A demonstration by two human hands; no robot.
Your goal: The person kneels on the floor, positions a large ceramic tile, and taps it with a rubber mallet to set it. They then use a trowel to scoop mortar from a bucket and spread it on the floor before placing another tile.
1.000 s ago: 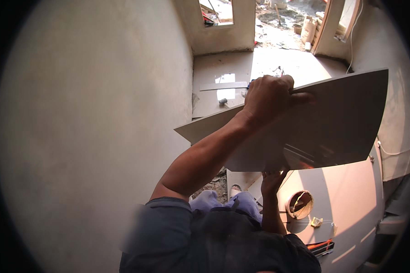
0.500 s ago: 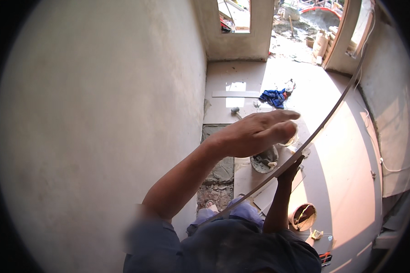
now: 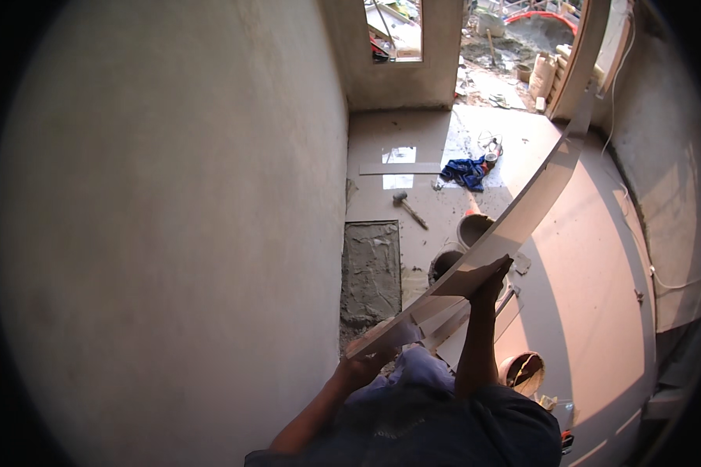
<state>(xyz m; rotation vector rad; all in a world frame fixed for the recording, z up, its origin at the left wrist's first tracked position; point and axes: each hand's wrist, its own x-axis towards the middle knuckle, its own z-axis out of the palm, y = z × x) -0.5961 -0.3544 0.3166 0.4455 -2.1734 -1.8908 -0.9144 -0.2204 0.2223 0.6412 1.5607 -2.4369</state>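
Note:
A long, pale slab, like a large floor tile seen almost edge-on, slants from in front of my body up toward the doorway. My left hand holds its near lower end, the fingers partly hidden by it. Against the slab's middle rests my right hand, gripping its right side. Below and to the left lies a rectangular bed of wet grey mortar, bounded by the wall and laid tiles. A rubber mallet lies on the tiles past the bed.
Two buckets stand partly under the slab, and another bucket is at my right. Farther off lie a blue cloth and a pale straight strip. A plastered wall rises close on the left; the doorway opens onto rubble.
My left hand has come down from the air to grip the slab's near end. The slab has turned from a thin edge to show more of its face. The mortar bed shows more fully.

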